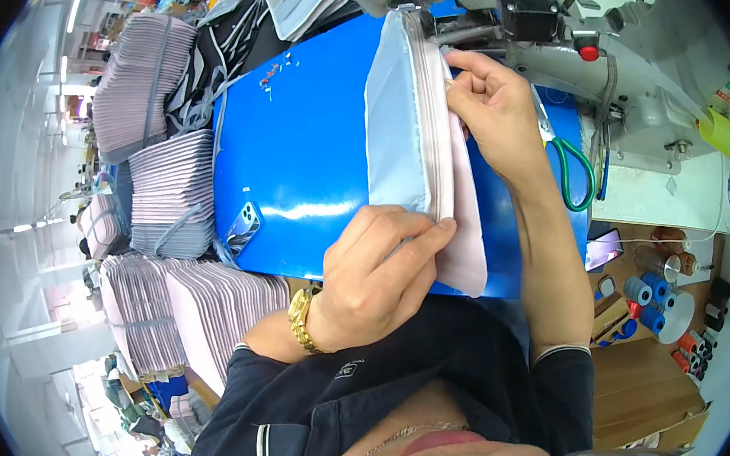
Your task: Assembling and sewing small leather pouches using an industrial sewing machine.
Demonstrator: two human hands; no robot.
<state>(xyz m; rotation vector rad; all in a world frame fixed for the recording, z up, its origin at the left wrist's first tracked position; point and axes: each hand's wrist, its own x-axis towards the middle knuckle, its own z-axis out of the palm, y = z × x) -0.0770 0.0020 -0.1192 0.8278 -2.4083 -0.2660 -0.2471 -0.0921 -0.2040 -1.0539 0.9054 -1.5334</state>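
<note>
A fabric piece [400, 127] with a pale grey side, a pink side and a ribbed strip along its fold lies lengthwise before me, on a blue work surface. Its far end sits at the needle area of a sewing machine [410, 10]. My left hand [378, 273], with a gold watch at the wrist, pinches the near end of the strip between thumb and fingers. Farther up, my right hand [497, 109] grips the strip's right edge, close to the machine. Green-handled scissors [571, 177] lie just right of my right forearm, their blades partly hidden behind it.
Tied stacks of pink and grey panels [173, 185] stand along the left. On the blue table [293, 161] lie a phone [243, 228] and thread scraps [270, 76]. At right, thread spools [654, 297] and a lit phone [604, 249] rest on a lower wooden surface.
</note>
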